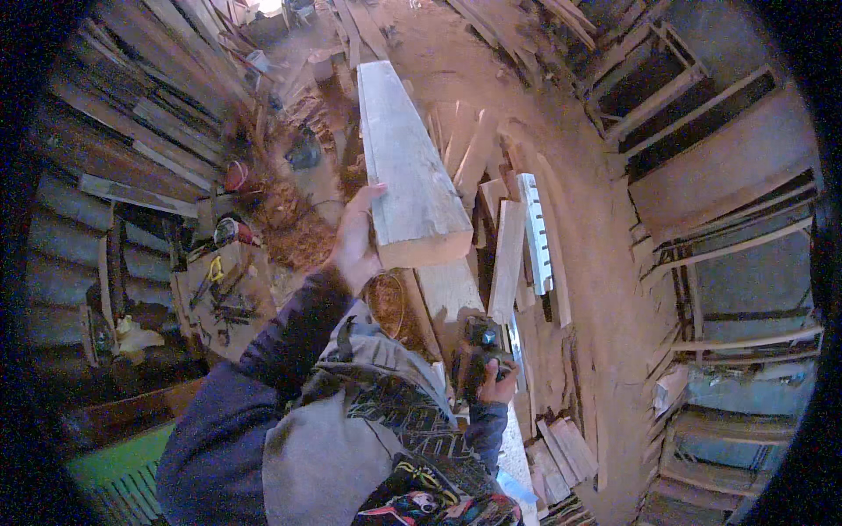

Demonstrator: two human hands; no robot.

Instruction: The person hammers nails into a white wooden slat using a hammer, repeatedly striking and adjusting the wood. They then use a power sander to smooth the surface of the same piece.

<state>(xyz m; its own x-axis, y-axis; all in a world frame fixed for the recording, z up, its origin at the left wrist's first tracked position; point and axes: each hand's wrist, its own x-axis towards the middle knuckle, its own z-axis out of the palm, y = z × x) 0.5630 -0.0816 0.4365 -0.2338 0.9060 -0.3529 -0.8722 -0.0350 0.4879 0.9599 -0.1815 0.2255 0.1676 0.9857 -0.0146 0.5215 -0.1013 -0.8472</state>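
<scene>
My left hand (355, 241) grips the near left side of a thick, pale wooden beam (408, 167), its thumb on the upper edge. The beam points away from me, its squared near end facing me. Lower and to the right, my right hand (497, 382) is closed around a dark handheld power tool (481, 337); its exact kind is not clear. Another pale board (447, 294) lies below the beam's near end, just beyond the tool. The underside of the beam and most of my left fingers are hidden.
Narrow boards (506, 259) and a white slotted strip (533, 232) lie to the right. Tools rest on a wooden bench (232, 294) at left, near a red container (237, 175). Planks (140, 123) are stacked far left; short offcuts (566, 447) lie lower right.
</scene>
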